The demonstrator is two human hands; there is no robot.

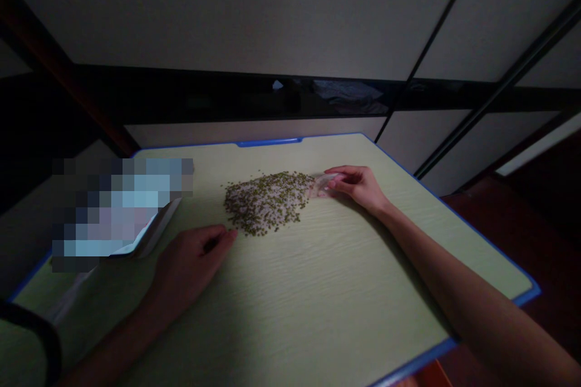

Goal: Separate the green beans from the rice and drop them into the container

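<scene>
A spread pile of small green beans mixed with whitish grains [272, 199] lies at the middle of the table. My left hand [190, 257] rests by the pile's near left edge, thumb and fingers drawn together in a pinch. Whatever those fingertips hold, if anything, is too small to make out. At the pile's right side, my right hand [358, 186] grips a small clear plastic bag [321, 186] with a pinkish print between thumb and fingers. The bag lies against the edge of the beans, and its contents are unclear.
The pale table [290, 302] has a blue rim and a blue handle [270, 142] at its far edge. On the left stands a propped device with a lit, blurred screen [122, 211]. A dark cable curves at lower left. Cabinet panels [254, 18] rise behind the table.
</scene>
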